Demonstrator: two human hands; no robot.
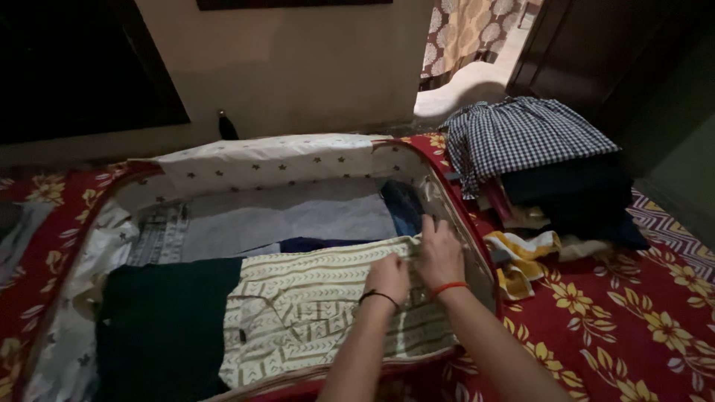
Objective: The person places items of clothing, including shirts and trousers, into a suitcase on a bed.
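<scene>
Packing step: patterned cream garment (313, 305) lies flat in open suitcase (283, 160), at its right end. Left hand (389, 277) pinches garment's top edge; right hand (438, 253) presses same edge flat, fingers spread, holding nothing. Next probably tucking edge against suitcase wall (clothes stack (544, 171) waits right of suitcase, on bed).

Beside the cloth-lined suitcase (223, 167): matt woven checked shirt (514, 134), soft printed cotton bedsheet (633, 313); inside it, matt patterned fabric garment (313, 305).
</scene>
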